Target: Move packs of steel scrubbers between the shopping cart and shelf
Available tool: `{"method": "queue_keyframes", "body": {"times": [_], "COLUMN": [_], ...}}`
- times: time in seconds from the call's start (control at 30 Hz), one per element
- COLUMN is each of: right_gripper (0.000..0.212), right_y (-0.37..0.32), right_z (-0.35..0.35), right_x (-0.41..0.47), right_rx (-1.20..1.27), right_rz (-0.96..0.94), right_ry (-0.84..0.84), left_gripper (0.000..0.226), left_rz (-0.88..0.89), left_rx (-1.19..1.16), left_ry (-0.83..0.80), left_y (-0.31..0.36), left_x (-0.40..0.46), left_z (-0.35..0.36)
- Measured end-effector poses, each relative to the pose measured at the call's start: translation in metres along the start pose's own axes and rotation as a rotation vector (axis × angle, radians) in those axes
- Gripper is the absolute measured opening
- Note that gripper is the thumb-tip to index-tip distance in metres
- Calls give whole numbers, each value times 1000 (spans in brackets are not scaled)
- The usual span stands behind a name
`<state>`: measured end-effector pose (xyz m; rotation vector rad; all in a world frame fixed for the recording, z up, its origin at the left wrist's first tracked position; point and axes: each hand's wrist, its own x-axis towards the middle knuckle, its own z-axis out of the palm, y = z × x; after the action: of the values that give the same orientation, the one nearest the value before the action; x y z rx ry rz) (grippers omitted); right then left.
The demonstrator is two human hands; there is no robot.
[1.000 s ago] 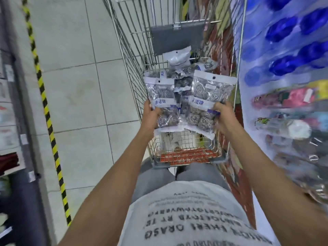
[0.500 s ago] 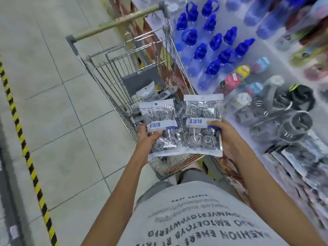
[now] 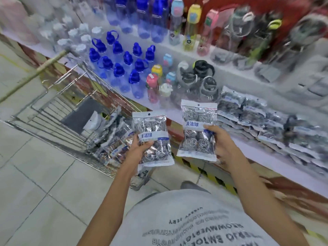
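Observation:
My left hand (image 3: 140, 148) grips a clear pack of steel scrubbers (image 3: 154, 128) with a white and blue label, held upright beside the wire shopping cart (image 3: 58, 110). My right hand (image 3: 220, 144) grips a second, matching pack (image 3: 197, 119), held upright in front of the white shelf (image 3: 248, 144). Several more packs (image 3: 115, 139) lie in the cart's near end. A row of the same packs (image 3: 266, 121) lies stacked on the shelf to the right of my right hand.
Blue-capped bottles (image 3: 120, 68), coloured bottles (image 3: 154, 80) and grey-lidded jugs (image 3: 204, 82) stand on the shelf behind the packs. An upper shelf holds more bottles (image 3: 193, 25). The cart's handle (image 3: 35, 71) points away at the left. Tiled floor (image 3: 35, 192) lies at left.
My view has swung right from the cart toward the shelf. Both hands, each still holding a pack, have moved right, and the right pack is now in front of the shelf.

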<state>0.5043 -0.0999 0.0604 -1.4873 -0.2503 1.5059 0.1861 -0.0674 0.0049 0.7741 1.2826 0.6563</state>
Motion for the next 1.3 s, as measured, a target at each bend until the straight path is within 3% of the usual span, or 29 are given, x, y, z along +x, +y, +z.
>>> {"method": "queue_keyframes", "body": {"times": [0.07,0.17,0.6,0.77,0.87,1.03,1.13,1.3], "right_gripper": [10,22,42,39,33,43,55,51], "right_y": [1,5,12,9,6,-9,-25,-62], "right_z": [-34,-89,-343,-411,-446,-498,-524,-564], "right_x": [-13,-38,-109,-120,-117,-98,-81,-51], "right_rx": [67,70,208,238,248,301,278,257], "right_rz": [-17,-43,-75,-76,-49,16,45,54], "right_ry": [27,71,325,415,464,513,566,606], "left_gripper": [85,64,105,80,89,64,78,103], "left_rz": [11,22,-67,-89,-112,-50,-37,-84], "left_rx": [52,133,270,305,332,333,386,475], "left_ry": [-51,-118,-292,-374,-372,-365,-328,-271], "left_y": [-1,-7,-61,-73,-71,-68,-66,-57], "left_x": [0,-8,-42,-34,-22,13,38,78], "left_z": [34,93,340,404,439,495,525,569]}}
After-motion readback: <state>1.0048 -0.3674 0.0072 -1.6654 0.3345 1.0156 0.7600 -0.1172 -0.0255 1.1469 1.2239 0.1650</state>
